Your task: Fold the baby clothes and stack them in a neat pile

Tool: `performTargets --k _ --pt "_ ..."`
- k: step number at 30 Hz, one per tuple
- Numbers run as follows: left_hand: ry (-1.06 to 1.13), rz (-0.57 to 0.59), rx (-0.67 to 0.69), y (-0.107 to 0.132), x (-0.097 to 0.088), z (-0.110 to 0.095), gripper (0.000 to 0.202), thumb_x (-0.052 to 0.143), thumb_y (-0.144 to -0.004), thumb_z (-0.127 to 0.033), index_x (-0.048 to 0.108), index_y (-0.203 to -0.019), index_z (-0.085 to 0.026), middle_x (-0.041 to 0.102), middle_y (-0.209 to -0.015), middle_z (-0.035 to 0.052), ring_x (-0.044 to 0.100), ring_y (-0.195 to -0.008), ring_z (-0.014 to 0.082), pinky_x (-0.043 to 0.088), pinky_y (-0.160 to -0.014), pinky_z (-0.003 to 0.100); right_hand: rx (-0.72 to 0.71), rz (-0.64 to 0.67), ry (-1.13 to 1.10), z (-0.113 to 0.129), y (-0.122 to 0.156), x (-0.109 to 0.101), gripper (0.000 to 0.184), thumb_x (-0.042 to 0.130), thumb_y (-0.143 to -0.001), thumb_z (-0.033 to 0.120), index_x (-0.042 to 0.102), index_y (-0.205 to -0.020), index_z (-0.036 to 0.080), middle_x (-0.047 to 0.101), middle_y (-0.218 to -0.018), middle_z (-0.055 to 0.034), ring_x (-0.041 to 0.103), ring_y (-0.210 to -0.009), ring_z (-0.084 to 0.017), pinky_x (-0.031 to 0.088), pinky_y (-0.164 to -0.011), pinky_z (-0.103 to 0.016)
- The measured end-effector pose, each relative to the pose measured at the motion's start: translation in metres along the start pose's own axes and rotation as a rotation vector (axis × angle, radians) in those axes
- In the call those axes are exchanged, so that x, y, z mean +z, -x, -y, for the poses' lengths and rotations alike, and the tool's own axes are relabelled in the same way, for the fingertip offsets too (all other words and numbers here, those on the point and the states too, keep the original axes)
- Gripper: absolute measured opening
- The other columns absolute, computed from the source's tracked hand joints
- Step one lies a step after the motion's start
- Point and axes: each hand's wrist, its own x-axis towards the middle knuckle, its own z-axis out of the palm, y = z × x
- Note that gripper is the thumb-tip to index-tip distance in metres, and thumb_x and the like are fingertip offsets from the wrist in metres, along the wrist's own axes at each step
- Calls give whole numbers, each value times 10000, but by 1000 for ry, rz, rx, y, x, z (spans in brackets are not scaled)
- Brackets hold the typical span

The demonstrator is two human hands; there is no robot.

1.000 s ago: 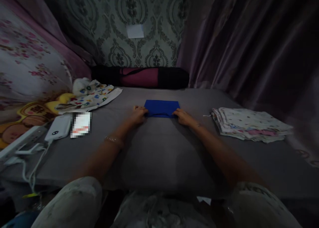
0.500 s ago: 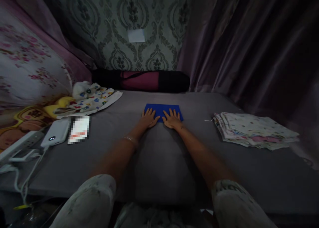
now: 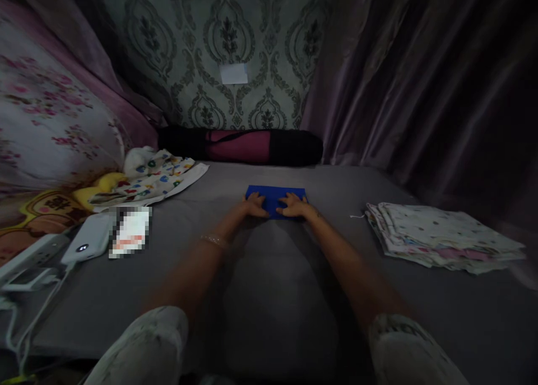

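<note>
Blue rectangle [image 3: 273,195] is what our hands are resting on, directly under both of them and roughly midway across the grey surface [image 3: 273,295]. That surface spreads out on every side of our hands. Beyond our fingertips, well apart from them, a long black-and-maroon bag [image 3: 239,145] lies along the wall. Well out to the right of our right hand sits a stack of folded cloths [image 3: 445,233].

Next in size comes the rectangle itself, lying flat. We judge it light, thin and soft enough to bend, and not fragile; whether it is cloth or sheet, we cannot tell. Its side edges, just beside our outer fingers, look the best places to take hold, since a pinch at mid-face might only slide or rumple it.

Our left hand [image 3: 255,207] and right hand [image 3: 293,205] lie palm down, fingers spread, thumbs turned inward, with no grip visible; whether any outer fingertip hooks an edge is too dim to tell. Smallest is the bracelet [image 3: 214,240] behind our left hand.
</note>
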Motion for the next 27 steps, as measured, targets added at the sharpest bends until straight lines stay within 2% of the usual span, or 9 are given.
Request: performTargets --k 4,7,11,17,19,21,23,25,27 --pt "79 -230 0 -6 12 -11 625 340 -932 -479 349 -1480 -177 290 -1573 121 223 -1462 263 146 -1179 499 -14 -343 11 2 -4 12 533 250 -1000 375 384 -1481 191 219 -1597 -117 137 -1473 -283 52 -1160 -564" --pt "7 -299 -4 -4 31 -18 637 247 -961 -506 352 -1486 -160 273 -1577 134 183 -1473 282 94 -1186 514 -5 -309 29 3 -5 27 552 261 -996 400 334 -1508 209 209 -1602 -108 146 -1470 -294 79 -1158 -559" --pt "-71 -284 -11 1 42 -21 627 211 -968 -482 331 -1502 -177 246 -1587 124 178 -1472 302 94 -1176 549 6 -259 35 2 -8 36 570 250 -991 422 307 -1522 221 201 -1605 -101 163 -1465 -302 93 -1158 -559" --pt "-53 -186 -34 1 26 -23 627 231 -963 -493 329 -1500 -183 237 -1590 132 186 -1468 315 149 -1159 563 32 -156 7 0 -16 28 597 237 -987 456 254 -1539 229 132 -1620 -94 110 -1476 -309 77 -1158 -567" --pt "-46 -170 -22 -3 17 -23 600 279 -952 -505 431 -1438 -187 334 -1548 151 275 -1432 340 179 -1140 581 34 -94 3 0 -19 20 587 267 -981 458 307 -1520 228 161 -1614 -103 152 -1468 -318 103 -1148 -583" --pt "-34 -230 -4 -9 9 -23 542 297 -955 -476 550 -1324 -170 482 -1439 173 410 -1349 340 200 -1132 572 0 -158 29 1 -23 13 529 274 -985 406 447 -1442 204 303 -1565 -128 268 -1430 -315 112 -1140 -594" --pt "-30 -344 23 -17 6 -21 488 295 -962 -396 577 -1281 -157 523 -1398 169 448 -1317 311 195 -1145 530 -57 -327 68 3 -26 10 491 260 -987 333 517 -1374 176 405 -1509 -137 328 -1400 -290 100 -1149 -571" --pt "-52 -417 60 -24 8 -19 485 296 -955 -324 509 -1359 -158 439 -1483 144 361 -1386 286 161 -1165 498 -115 -437 88 4 -30 12 495 266 -981 294 464 -1414 157 379 -1529 -118 281 -1424 -259 94 -1166 -523" --pt "-82 -387 86 -31 14 -15 526 290 -953 -317 414 -1442 -166 345 -1550 112 259 -1442 275 121 -1179 496 -148 -412 81 4 -35 18 533 284 -972 295 369 -1476 143 309 -1567 -92 213 -1453 -241 103 -1175 -497"
